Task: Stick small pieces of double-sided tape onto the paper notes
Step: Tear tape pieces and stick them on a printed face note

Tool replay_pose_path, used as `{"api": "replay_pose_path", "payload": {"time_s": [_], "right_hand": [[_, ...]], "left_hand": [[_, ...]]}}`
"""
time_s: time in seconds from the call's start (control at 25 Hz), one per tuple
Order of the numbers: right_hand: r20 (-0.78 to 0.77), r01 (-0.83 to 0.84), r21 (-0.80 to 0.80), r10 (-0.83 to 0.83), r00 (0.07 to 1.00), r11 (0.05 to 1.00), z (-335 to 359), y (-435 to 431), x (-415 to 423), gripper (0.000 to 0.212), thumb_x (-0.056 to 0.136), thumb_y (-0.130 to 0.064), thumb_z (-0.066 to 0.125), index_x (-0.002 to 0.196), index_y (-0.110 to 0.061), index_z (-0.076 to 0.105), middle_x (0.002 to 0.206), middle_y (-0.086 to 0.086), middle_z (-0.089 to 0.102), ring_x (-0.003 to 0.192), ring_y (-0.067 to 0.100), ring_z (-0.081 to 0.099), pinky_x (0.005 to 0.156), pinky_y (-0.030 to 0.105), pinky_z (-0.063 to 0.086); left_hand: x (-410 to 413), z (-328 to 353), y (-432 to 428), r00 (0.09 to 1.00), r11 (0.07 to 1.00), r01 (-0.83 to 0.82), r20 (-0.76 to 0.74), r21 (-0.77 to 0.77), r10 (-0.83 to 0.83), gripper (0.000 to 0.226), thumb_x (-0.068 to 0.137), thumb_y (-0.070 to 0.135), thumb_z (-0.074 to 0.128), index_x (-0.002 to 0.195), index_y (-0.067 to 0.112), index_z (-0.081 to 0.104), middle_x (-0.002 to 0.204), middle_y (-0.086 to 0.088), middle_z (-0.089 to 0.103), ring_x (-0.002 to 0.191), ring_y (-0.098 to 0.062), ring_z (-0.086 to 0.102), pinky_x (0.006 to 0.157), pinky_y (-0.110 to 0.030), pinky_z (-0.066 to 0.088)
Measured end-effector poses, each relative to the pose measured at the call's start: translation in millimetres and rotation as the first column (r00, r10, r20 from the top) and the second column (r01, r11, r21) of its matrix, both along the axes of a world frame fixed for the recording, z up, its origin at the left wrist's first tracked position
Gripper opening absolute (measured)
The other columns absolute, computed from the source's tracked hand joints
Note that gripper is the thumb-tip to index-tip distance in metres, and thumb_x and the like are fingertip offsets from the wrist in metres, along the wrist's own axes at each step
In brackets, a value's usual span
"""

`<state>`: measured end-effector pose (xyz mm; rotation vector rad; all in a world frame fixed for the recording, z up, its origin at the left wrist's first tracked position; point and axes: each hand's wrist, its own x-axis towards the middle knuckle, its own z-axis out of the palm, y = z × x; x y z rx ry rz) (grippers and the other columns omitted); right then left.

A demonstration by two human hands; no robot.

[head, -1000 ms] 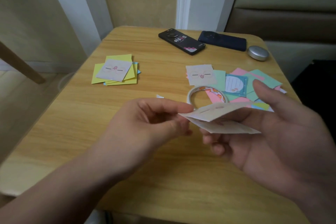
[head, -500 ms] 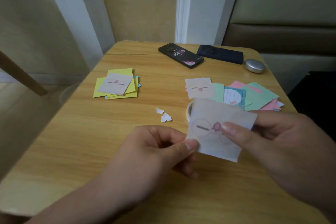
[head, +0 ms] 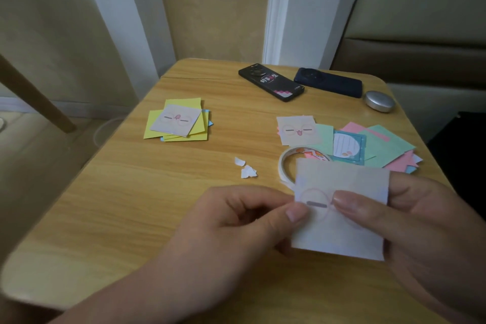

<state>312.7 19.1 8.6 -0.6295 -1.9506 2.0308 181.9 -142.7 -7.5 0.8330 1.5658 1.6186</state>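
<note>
Left hand [head: 236,223] and right hand [head: 420,231] pinch a note [head: 339,239] just nearer than the tape roll [head: 285,166]. Probably best to hold it flat and press the tape firmly.

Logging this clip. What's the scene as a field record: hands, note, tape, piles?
Left hand: pinches left edge of face note
Right hand: grips same note, thumb on front
Tape roll: on table, partly behind note
Piles: yellow stack left, mixed pile right
Scraps: white bits mid-table
Far edge: black phone, blue phone, silver case
</note>
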Motion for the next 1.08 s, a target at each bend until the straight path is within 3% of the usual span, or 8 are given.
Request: {"api": "replay_pose_path", "payload": {"time_s": [0.08,0.2,0.28,0.48,0.64,0.84,0.92,1.08], "right_hand": [[-0.038,0.022,-0.069,-0.025,0.999,0.997,2,-5,0,0.070,0.032,-0.056,0.094,0.092,-0.023,0.081,0.097,0.009,0.078,0.090,0.030,0.075,0.073,0.036,0.060],[-0.040,0.054,-0.094,-0.058,0.998,0.994,4,-11,-1,0.074,0.022,-0.057,0.094,0.087,-0.023,0.082,0.091,0.010,0.078,0.082,0.029,0.076,0.062,0.032,0.060],[-0.032,0.048,-0.062,-0.050,0.998,0.997,6,-13,-1,0.075,0.022,-0.061,0.092,0.087,-0.026,0.082,0.091,0.009,0.079,0.082,0.029,0.076,0.062,0.034,0.061],[-0.034,0.023,0.002,-0.023,0.999,1.000,7,-15,2,0.075,0.031,-0.066,0.090,0.093,-0.026,0.081,0.091,0.012,0.078,0.083,0.034,0.075,0.070,0.048,0.061],[-0.037,0.024,0.065,-0.022,0.999,0.998,9,-16,5,0.069,0.034,-0.067,0.088,0.092,-0.030,0.080,0.088,0.007,0.079,0.080,0.028,0.076,0.063,0.038,0.062],[-0.064,0.060,0.095,-0.054,0.997,0.994,10,-15,7,0.019,0.072,-0.025,0.087,0.088,-0.032,0.081,0.084,0.003,0.079,0.078,0.021,0.077,0.061,0.028,0.061],[-0.038,0.072,0.145,-0.067,0.997,0.987,9,-16,7,0.017,0.074,-0.028,0.079,0.091,-0.032,0.080,0.083,-0.002,0.079,0.076,0.015,0.076,0.059,0.025,0.060],[-0.019,0.100,0.286,-0.099,0.995,0.953,1,-19,6,0.023,0.077,-0.045,0.074,0.097,-0.033,0.078,0.086,-0.012,0.078,0.080,0.008,0.074,0.065,0.033,0.063]], "left_hand": [[-4,1,2,0.991,0.996,-0.010,0.136,0.093,-0.002,0.015,0.081,0.024,0.080,0.087,0.010,0.081,0.076,-0.014,0.075,0.068,-0.020,0.067,0.067,-0.025,0.055],[-6,-4,3,0.956,0.982,0.011,0.285,0.186,-0.064,0.022,0.070,0.023,0.086,0.086,0.010,0.081,0.082,-0.017,0.075,0.072,-0.025,0.066,0.070,-0.031,0.055],[-4,-5,3,0.939,0.977,0.028,0.331,0.211,-0.098,0.024,0.068,0.027,0.086,0.084,0.010,0.081,0.081,-0.014,0.075,0.070,-0.022,0.066,0.071,-0.031,0.056],[1,-4,3,0.895,0.972,0.023,0.428,0.236,-0.126,0.016,0.068,0.015,0.079,0.082,0.006,0.080,0.080,-0.018,0.074,0.065,-0.020,0.067,0.067,-0.031,0.057],[0,-6,3,0.876,0.970,0.020,0.463,0.244,-0.135,0.029,0.062,0.014,0.090,0.084,-0.001,0.078,0.078,-0.023,0.073,0.063,-0.023,0.069,0.065,-0.032,0.057],[-2,-7,3,0.914,0.984,-0.005,0.401,0.180,-0.069,0.039,0.054,0.024,0.097,0.080,0.001,0.078,0.076,-0.025,0.072,0.061,-0.025,0.068,0.064,-0.034,0.057],[-2,-6,3,0.947,0.989,-0.020,0.320,0.148,-0.028,0.040,0.051,0.032,0.097,0.075,0.005,0.079,0.073,-0.022,0.072,0.059,-0.025,0.068,0.062,-0.032,0.057],[0,-5,3,0.990,0.994,-0.095,0.111,0.044,0.090,0.031,0.052,0.031,0.091,0.069,0.009,0.076,0.065,-0.018,0.071,0.055,-0.024,0.068,0.059,-0.030,0.056]]}}
